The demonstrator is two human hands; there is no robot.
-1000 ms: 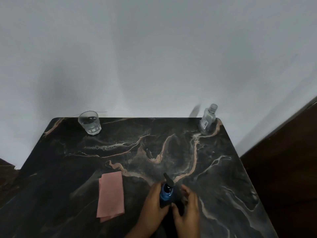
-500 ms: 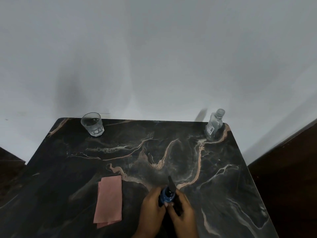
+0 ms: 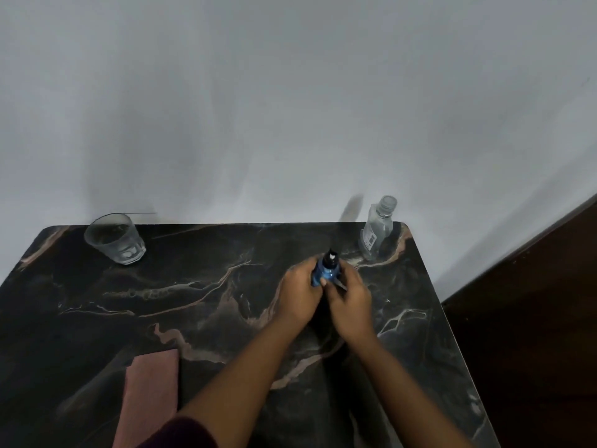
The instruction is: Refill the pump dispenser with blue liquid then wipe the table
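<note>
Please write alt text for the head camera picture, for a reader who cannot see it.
Two hands, left hand and right hand, hold a blue pump dispenser over a dark marble table. A glass, a clear bottle and a pink cloth rest there.

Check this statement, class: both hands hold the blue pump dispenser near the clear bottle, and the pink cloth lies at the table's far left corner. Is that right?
One detail is wrong. The pink cloth lies at the near left of the table; the far left corner holds the glass. The head view shows it. Both hands, left and right, do hold the blue pump dispenser near the clear bottle.
</note>
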